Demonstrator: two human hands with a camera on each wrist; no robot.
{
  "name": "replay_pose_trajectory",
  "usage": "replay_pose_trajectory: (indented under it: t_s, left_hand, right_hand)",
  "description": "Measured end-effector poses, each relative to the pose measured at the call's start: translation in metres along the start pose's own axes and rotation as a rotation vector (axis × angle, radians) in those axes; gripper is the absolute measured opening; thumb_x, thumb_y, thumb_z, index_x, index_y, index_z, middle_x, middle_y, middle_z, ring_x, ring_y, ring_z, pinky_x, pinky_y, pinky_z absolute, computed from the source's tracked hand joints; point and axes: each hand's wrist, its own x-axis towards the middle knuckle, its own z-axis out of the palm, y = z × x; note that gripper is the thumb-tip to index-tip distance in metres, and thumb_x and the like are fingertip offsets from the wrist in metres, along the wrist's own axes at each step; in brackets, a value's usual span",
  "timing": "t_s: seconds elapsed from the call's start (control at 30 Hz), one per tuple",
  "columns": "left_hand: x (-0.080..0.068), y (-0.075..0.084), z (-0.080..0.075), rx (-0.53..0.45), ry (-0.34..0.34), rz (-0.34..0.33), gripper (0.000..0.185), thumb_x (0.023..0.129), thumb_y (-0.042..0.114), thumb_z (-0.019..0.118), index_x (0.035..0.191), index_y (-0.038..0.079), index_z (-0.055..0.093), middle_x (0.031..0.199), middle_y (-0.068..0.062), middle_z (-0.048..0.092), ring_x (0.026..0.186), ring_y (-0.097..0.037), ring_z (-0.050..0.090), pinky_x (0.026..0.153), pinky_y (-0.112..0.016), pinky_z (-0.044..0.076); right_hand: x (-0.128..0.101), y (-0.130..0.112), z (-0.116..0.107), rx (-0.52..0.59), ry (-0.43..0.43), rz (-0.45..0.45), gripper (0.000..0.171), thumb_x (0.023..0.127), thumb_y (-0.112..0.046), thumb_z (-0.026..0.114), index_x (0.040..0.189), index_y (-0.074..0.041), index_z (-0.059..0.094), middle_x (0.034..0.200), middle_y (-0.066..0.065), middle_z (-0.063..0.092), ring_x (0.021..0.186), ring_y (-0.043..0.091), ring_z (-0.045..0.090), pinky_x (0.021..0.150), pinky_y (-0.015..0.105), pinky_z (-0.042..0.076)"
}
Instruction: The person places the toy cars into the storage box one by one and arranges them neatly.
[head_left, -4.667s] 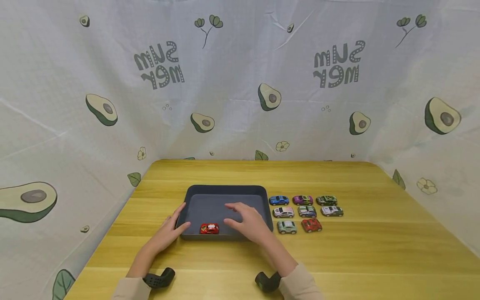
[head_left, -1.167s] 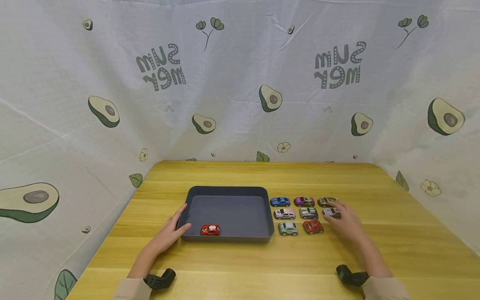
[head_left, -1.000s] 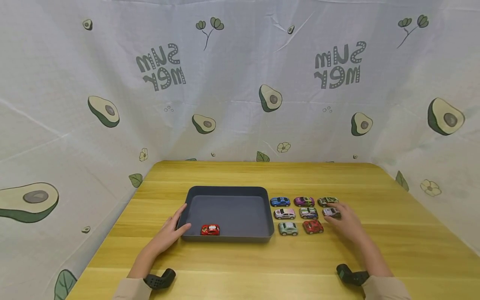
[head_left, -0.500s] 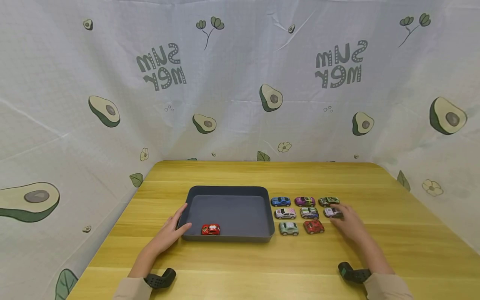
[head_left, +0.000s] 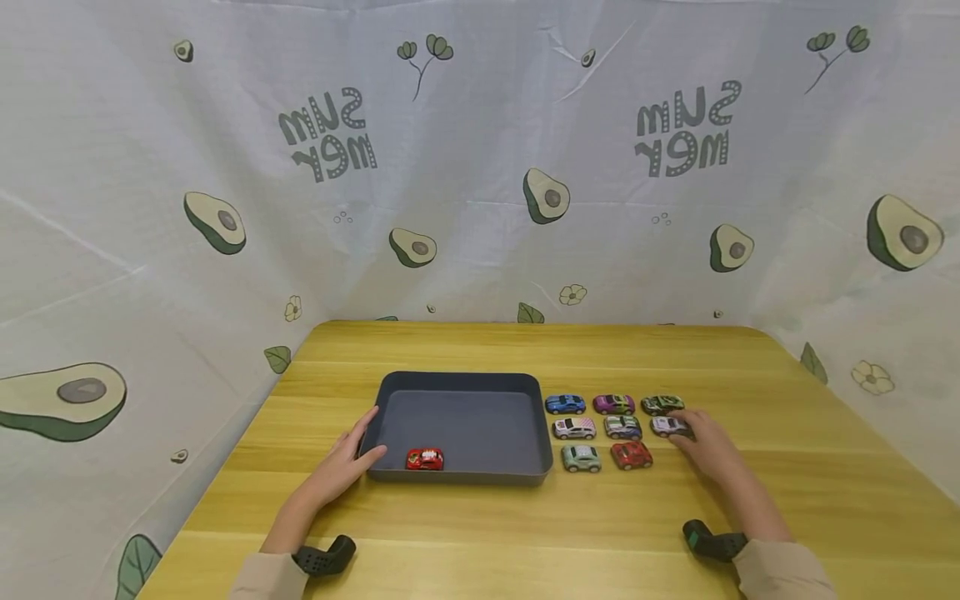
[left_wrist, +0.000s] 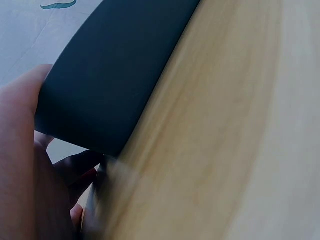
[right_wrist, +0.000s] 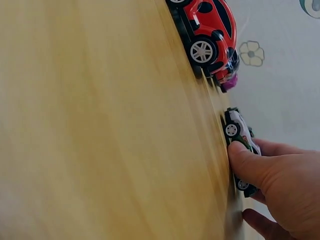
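Head view first: little had shifted since half a second before. The right hand [head_left: 708, 446] stayed at the white toy car [head_left: 667, 426] at the right end of the middle row, fingertips against it; the left hand [head_left: 341, 462] kept its relaxed fingers on the near-left corner of the dark tray [head_left: 465, 379], where a red car [head_left: 424, 458] sat.

Left wrist view showed the thumb lying against the tray's outer wall on the desk [left_wrist: 225, 125].

Right wrist view showed the fingers [right_wrist: 255, 165] curled onto the car's roof, with another red car [right_wrist: 207, 30] further off.
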Motion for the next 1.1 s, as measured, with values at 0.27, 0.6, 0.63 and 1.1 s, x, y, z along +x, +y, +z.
replay_pose_trajectory:
  t_s: [0.27, 0.6, 0.63, 1.1]
  left_hand:
    - [0.0, 0.0, 0.0, -0.007, 0.0, 0.002, 0.068, 0.091, 0.04, 0.048, 0.147, 0.023, 0.012, 0.15, -0.02, 0.018, 0.135, -0.05, 0.009, 0.098, -0.072, 0.013]
    - [0.0, 0.0, -0.001, -0.018, -0.007, 0.002, 0.069, 0.091, 0.04, 0.048, 0.147, 0.023, 0.012, 0.151, -0.02, 0.017, 0.135, -0.05, 0.007, 0.099, -0.072, 0.009]
    - [0.0, 0.0, -0.001, -0.013, -0.008, 0.003, 0.069, 0.091, 0.04, 0.048, 0.147, 0.023, 0.011, 0.15, -0.02, 0.017, 0.135, -0.05, 0.008, 0.099, -0.071, 0.009]
    - [0.0, 0.0, 0.0, -0.013, -0.005, -0.005, 0.068, 0.091, 0.04, 0.048, 0.147, 0.024, 0.012, 0.15, -0.019, 0.018, 0.135, -0.05, 0.007, 0.099, -0.072, 0.01]
  right_hand:
    - [0.0, 0.0, -0.003, 0.025, -0.012, 0.018, 0.04, 0.084, -0.012, 0.061, 0.113, 0.013, 0.05, 0.114, 0.039, 0.048, 0.105, 0.054, 0.044, 0.088, 0.061, 0.035]
    - [-0.006, -0.006, -0.005, 0.103, -0.024, 0.093, 0.051, 0.09, -0.027, 0.056, 0.117, 0.015, 0.046, 0.119, 0.041, 0.043, 0.11, 0.055, 0.039, 0.092, 0.062, 0.031]
    - [-0.007, -0.007, -0.005, 0.106, -0.021, 0.105, 0.052, 0.09, -0.029, 0.055, 0.117, 0.015, 0.046, 0.119, 0.041, 0.043, 0.11, 0.056, 0.039, 0.092, 0.062, 0.032]
    - [-0.01, -0.043, -0.008, 0.212, -0.054, 0.164, 0.063, 0.093, -0.042, 0.046, 0.13, 0.008, 0.04, 0.126, 0.038, 0.04, 0.112, 0.052, 0.041, 0.09, 0.061, 0.037]
